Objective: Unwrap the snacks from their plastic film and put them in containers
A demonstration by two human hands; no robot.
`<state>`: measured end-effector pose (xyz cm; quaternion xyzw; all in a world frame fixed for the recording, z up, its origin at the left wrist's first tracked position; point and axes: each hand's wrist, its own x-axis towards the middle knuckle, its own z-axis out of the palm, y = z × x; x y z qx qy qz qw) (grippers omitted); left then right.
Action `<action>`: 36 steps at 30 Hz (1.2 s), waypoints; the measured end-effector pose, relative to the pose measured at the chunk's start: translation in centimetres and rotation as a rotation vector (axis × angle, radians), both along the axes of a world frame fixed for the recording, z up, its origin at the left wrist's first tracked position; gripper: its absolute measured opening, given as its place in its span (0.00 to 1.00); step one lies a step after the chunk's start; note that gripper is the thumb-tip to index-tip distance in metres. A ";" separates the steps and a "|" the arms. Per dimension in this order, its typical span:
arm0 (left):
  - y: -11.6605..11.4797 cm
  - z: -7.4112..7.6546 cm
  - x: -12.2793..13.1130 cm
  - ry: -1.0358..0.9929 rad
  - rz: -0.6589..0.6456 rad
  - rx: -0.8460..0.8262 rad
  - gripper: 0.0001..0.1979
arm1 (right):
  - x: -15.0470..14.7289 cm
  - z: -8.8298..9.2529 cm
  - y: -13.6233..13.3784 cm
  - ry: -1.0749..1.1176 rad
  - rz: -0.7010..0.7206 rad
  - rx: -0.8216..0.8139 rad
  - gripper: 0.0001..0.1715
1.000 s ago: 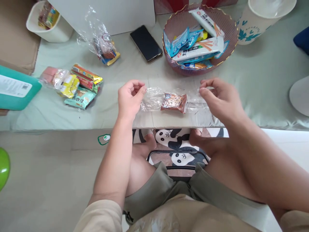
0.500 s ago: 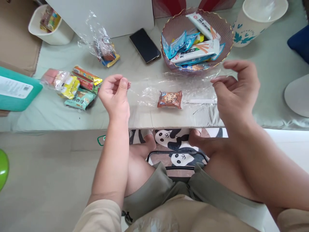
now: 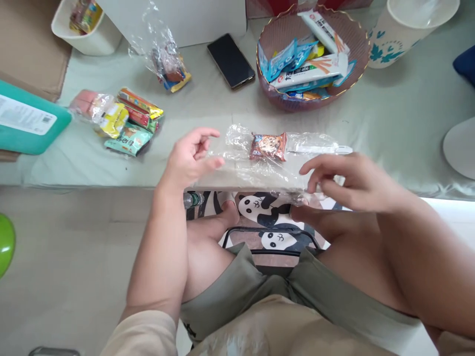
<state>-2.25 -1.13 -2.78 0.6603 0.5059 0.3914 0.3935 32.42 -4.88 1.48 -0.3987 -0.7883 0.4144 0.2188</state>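
Note:
A small brown cookie packet (image 3: 269, 147) lies near the table's front edge, on a spread sheet of clear plastic film (image 3: 256, 170). Part of the film drapes over the edge. To the packet's left is my left hand (image 3: 191, 157), thumb and fingers apart and holding nothing, close to the film's left end. My right hand (image 3: 347, 179) hovers right of the packet, fingers loosely bent and spread, its fingertips beside the film; whether they touch it is unclear. A thin white strip (image 3: 319, 149) lies by the film above this hand.
Behind the packet stand a scalloped glass bowl (image 3: 265, 94) of wrapped snacks and a black phone (image 3: 230, 61). Several snack packs (image 3: 129, 138) and a bagged bundle (image 3: 170, 74) lie left. A white tub (image 3: 96, 43), teal box (image 3: 33, 121) and patterned paper cup (image 3: 393, 44) stand around.
Both hands have come lower and closer together, and their pinched fingers have opened. The stretched film has dropped over the front edge around the cookie packet.

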 end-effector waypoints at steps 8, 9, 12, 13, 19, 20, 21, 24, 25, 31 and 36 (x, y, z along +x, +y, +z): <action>-2.8 1.5 0.7 0.427 -0.167 0.031 0.05 | 0.3 -1.1 0.3 -0.327 0.076 0.043 0.23; -2.9 1.7 0.5 0.402 -0.180 -0.014 0.05 | 0.4 -1.1 0.2 -0.354 0.103 0.007 0.24; -3.1 2.2 0.1 0.386 -0.292 -0.236 0.06 | 0.4 -1.1 -0.1 -0.436 0.194 -0.133 0.26; -3.2 2.3 0.0 0.404 -0.351 -0.328 0.07 | 0.3 -1.1 -0.2 -0.463 0.218 -0.173 0.26; -3.3 2.4 1.5 0.499 -0.141 -0.275 0.11 | 0.3 -1.2 -0.1 -0.510 0.016 0.020 0.24; -3.2 2.2 1.9 0.519 -0.062 -0.138 0.12 | 0.3 -1.4 0.1 -0.490 -0.071 0.131 0.23; -3.0 1.9 2.4 0.545 -0.016 -0.012 0.15 | 0.2 -1.9 0.3 -0.475 -0.144 0.242 0.22; -2.0 0.3 3.3 0.630 -0.076 0.165 0.28 | -0.2 -3.7 0.9 -0.503 -0.213 0.459 0.27; -1.6 -0.2 3.4 0.639 -0.112 0.172 0.25 | -0.5 -4.3 1.1 -0.523 -0.208 0.485 0.28; 1.0 -2.1 2.5 0.462 0.030 0.157 0.08 | -1.9 -5.5 2.5 -0.469 -0.356 0.544 0.15; 3.4 -1.8 3.6 0.167 0.281 0.021 0.10 | -2.0 -4.4 3.8 -0.378 -0.585 0.445 0.19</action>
